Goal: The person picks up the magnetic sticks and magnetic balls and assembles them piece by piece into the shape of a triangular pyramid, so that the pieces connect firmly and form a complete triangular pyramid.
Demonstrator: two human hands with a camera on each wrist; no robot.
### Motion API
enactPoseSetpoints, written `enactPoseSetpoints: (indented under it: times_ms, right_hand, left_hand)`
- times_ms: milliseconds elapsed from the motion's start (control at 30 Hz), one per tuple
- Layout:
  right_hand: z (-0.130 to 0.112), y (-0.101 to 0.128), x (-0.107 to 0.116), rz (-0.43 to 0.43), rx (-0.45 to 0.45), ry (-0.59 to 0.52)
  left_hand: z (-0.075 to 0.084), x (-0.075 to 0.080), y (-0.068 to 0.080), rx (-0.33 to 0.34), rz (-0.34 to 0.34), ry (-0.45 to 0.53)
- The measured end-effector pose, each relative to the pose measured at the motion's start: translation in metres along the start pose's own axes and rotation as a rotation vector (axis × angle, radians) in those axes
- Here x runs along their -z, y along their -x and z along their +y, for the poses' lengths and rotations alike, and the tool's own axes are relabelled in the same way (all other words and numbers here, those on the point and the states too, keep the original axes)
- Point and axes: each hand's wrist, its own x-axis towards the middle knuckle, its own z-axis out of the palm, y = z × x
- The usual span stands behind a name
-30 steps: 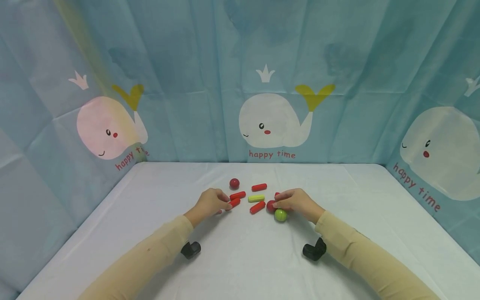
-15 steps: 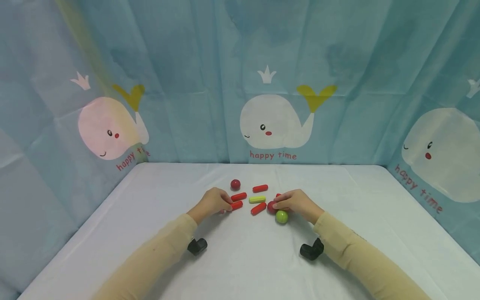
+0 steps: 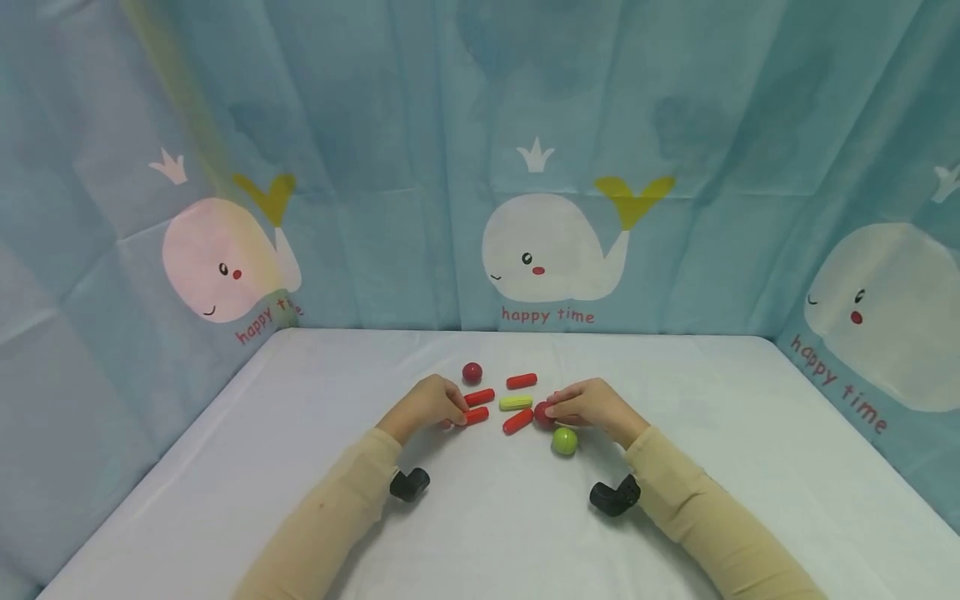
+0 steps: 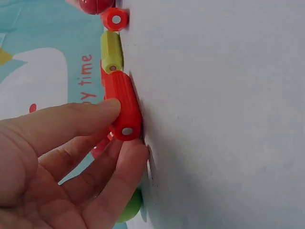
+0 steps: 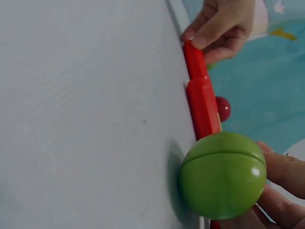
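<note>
My left hand (image 3: 429, 404) pinches a short red ribbed stick (image 4: 124, 107) with a grey disc in its end, the thumb on its side and fingers below. In the head view, another red stick (image 3: 480, 397) lies just behind it. My right hand (image 3: 596, 406) holds a red ball (image 3: 543, 414) between thumb and fingers, beside the end of a slanting red stick (image 3: 517, 421). A glossy green ball (image 5: 223, 175) sits in front of the right fingers and hides the held ball in the right wrist view. A yellow ribbed stick (image 3: 516, 403) lies between the hands.
Farther back on the white table (image 3: 480, 525) are a second red ball (image 3: 472, 372) and a red stick (image 3: 521, 381). Another green ball (image 4: 132, 208) shows behind my left fingers in the left wrist view. A blue whale-print curtain (image 3: 375, 258) stands along the back and sides.
The left hand has shifted slightly right, and its red stick has turned from slanting to nearly level. The green ball now shows a gap from the red ball in the right hand.
</note>
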Motion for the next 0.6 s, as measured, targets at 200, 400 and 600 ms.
enactPoseSetpoints:
  times_ms: [200, 400, 600]
  right_hand:
    - [-0.004, -0.0024, -0.0009, 0.003, 0.019, -0.011]
    - [-0.0061, -0.002, -0.0009, 0.023, 0.008, 0.0]
    - [-0.0068, 0.0018, 0.0009, 0.02, 0.022, -0.016]
  left_hand:
    - [0.0021, 0.002, 0.0015, -0.008, -0.019, -0.02]
    - [0.0059, 0.0024, 0.0024, 0.011, -0.037, -0.031]
    - [0.0043, 0.0017, 0.0027, 0.014, -0.028, -0.024]
